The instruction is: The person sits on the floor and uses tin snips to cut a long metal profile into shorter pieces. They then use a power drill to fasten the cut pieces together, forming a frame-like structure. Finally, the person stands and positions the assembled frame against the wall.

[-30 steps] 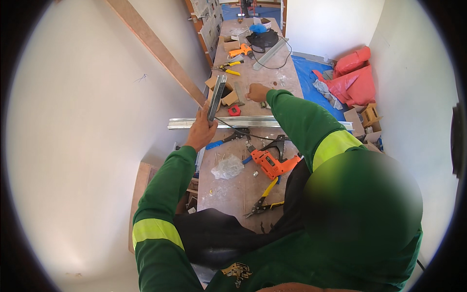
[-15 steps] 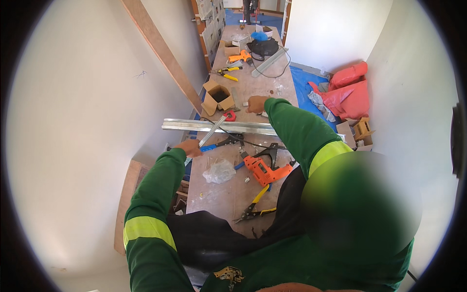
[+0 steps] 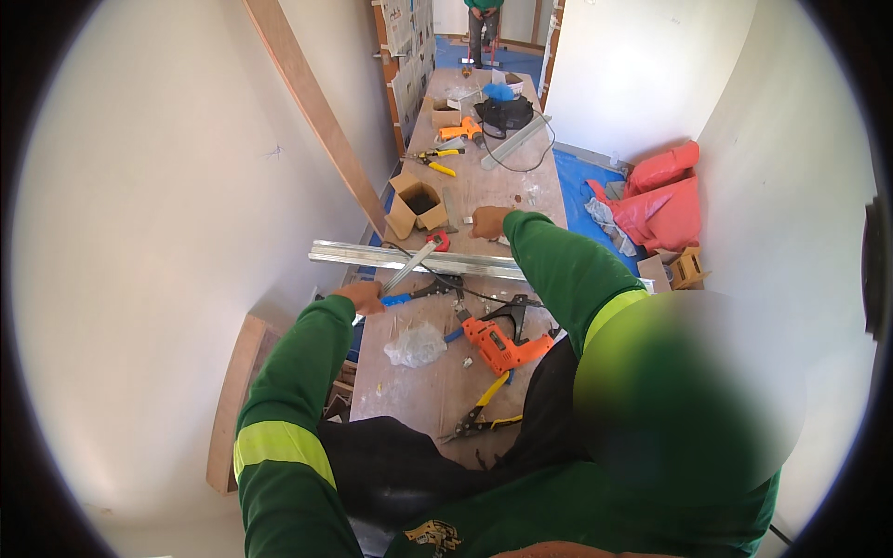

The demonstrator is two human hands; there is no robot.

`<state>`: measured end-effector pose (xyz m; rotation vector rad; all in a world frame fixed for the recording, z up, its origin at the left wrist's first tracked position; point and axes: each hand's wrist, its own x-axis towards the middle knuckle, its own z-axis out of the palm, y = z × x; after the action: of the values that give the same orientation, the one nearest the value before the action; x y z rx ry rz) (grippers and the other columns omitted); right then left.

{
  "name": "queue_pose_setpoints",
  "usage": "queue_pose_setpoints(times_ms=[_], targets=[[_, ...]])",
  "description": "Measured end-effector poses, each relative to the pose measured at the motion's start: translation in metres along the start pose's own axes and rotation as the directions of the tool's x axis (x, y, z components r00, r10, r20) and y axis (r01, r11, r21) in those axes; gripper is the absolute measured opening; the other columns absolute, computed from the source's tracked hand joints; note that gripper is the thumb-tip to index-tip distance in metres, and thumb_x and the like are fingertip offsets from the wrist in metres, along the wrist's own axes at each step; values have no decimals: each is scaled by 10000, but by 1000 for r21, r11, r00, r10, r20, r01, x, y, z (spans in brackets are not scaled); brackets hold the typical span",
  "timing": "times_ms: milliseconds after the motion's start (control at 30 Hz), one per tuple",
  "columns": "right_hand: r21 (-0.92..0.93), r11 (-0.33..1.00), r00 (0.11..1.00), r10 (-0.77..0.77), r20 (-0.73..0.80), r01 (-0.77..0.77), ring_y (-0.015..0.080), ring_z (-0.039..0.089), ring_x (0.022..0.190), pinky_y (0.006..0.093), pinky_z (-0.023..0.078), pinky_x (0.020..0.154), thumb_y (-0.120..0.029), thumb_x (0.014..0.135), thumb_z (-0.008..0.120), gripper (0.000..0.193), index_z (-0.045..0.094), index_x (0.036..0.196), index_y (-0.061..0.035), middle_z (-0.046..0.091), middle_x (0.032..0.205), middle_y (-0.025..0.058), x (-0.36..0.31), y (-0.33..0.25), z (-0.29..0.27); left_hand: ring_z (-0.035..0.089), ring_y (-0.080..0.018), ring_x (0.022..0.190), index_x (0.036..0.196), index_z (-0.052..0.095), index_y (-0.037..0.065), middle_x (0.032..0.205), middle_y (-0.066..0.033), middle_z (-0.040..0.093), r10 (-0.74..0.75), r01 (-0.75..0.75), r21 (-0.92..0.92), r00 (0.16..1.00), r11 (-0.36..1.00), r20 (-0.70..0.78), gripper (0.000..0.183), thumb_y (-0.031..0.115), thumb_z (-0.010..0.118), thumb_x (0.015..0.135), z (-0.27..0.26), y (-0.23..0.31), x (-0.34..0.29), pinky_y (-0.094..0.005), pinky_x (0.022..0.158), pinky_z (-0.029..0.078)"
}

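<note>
Our left hand (image 3: 361,298): closed on one end of a metal strip (image 3: 407,267), slanted over the silver rails (image 3: 479,266), far end at a red tape (image 3: 442,243). Our right hand (image 3: 486,223): curled, beyond the rails, contents unclear. On our table (image 3: 395,390): orange drill (image 3: 502,347); clear bag (image 3: 416,345); yellow-handled snips (image 3: 487,394); open carton (image 3: 431,219), left of our right hand.

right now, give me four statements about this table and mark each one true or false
1. The left hand holds a short metal strip. True.
2. The right hand grips the nearer orange drill. False: that drill lies on the table.
3. The clear plastic bag lies left of that drill. True.
4. The red sheeting is on the table. False: it lies beside the table, on the right.
</note>
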<state>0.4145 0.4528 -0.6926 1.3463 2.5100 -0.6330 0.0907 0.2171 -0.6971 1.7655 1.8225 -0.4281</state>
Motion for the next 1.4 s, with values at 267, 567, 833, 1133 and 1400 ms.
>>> queue_pose_setpoints(times_ms=[267, 567, 833, 1133, 1400], targets=[[11, 1000, 998, 17, 55, -17, 359, 796, 941, 501, 607, 852, -457, 961, 772, 568, 785, 1165, 73, 821, 1028, 213, -12, -2, -8, 727, -390, 1242, 1372, 706, 45, 1288, -209, 769, 67, -67, -7, 998, 998, -5, 530, 402, 777, 988, 1, -2, -1, -513, 1036, 544], [-26, 1000, 999, 1, 42, 0, 314, 772, 850, 486, 602, 753, -468, 963, 751, 491, 808, 1075, 7, 810, 967, 154, -2, 4, -2, 731, -379, 1224, 1350, 712, 42, 1261, -197, 774, 70, -70, -17, 998, 997, 5, 491, 381, 773, 1001, 5, -9, 1, -511, 1030, 540], [-133, 979, 983, -166, -84, 154, 434, 793, 990, 568, 604, 904, -532, 936, 762, 588, 832, 1059, 39, 823, 1051, 259, 15, 20, 17, 730, -403, 1266, 1379, 722, 62, 1329, -242, 762, 109, -112, 58, 993, 992, 43, 534, 375, 791, 952, 13, -26, 25, -514, 1050, 566], [-132, 989, 997, -73, -3, 72, 426, 759, 1199, 549, 595, 1015, -483, 943, 784, 609, 795, 1265, 33, 789, 1282, 260, 3, -3, 7, 723, -434, 1260, 1340, 724, 50, 1319, -233, 769, 33, -33, 16, 999, 999, -2, 557, 429, 830, 946, 3, -8, 8, -517, 1066, 557], [-132, 990, 999, -37, 23, 40, 432, 734, 1256, 543, 583, 1049, -481, 954, 782, 617, 781, 1316, 18, 774, 1339, 247, 0, -12, 4, 724, -428, 1266, 1352, 726, 48, 1323, -225, 773, 16, -16, 9, 999, 1000, 34, 546, 403, 833, 951, -3, 3, 5, -514, 1068, 555]])
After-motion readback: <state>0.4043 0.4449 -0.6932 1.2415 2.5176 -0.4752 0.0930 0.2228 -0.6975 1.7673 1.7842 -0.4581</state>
